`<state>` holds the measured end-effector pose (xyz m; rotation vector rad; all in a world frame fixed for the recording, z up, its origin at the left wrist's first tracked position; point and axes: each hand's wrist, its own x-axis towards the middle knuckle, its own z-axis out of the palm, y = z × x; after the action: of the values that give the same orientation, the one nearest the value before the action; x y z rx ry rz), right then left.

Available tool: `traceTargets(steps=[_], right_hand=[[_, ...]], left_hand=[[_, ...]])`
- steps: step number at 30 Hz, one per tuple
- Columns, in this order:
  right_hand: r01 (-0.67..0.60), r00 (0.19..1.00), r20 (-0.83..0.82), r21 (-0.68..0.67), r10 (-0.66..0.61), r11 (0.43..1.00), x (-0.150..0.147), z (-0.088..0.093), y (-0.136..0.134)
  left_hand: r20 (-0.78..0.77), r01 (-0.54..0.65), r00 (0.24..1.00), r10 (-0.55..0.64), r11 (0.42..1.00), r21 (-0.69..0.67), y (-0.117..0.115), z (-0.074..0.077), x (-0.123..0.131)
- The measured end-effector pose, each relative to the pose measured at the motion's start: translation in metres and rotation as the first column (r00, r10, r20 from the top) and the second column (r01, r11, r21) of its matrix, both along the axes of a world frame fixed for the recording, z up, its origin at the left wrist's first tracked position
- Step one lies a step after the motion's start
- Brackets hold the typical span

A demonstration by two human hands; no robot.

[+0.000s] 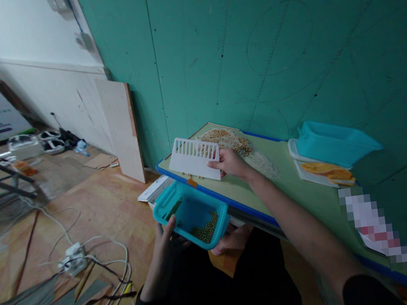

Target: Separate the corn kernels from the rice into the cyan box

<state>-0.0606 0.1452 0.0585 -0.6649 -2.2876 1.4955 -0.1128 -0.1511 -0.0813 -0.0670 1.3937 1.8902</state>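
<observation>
My left hand grips the near left side of a blue plastic box, thumb over its rim, just off the table's front edge. Inside the tilted box, small green beans lie mostly at the right end, with a few at the left. My right hand is closed on the right end of a white slotted scraper, which is held over the table with its slots facing away from me. Behind the scraper is a pile of yellowish beans mixed with pale grains. More pale grains spread to the right.
The green table with blue edging stands against a green wall. On its right are a blue bin, a white tray with an orange cloth, and a blurred-out item. Cables and a power strip lie on the floor.
</observation>
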Motion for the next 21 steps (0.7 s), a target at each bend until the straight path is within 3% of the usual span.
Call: traceTargets(steps=[10, 21], right_hand=[[0.01, 1.0, 0.014, -0.024, -0.01, 1.0, 0.003, 0.007, -0.009], [-0.033, 0.999, -0.001, -0.036, 0.033, 0.999, 0.007, 0.001, -0.004]], left_hand=[[-0.095, 0.011, 0.995, -0.02, 0.995, -0.097, -0.001, 0.012, 0.002], [-0.02, -0.037, 0.999, 0.035, 0.99, -0.134, 0.003, 0.018, -0.003]])
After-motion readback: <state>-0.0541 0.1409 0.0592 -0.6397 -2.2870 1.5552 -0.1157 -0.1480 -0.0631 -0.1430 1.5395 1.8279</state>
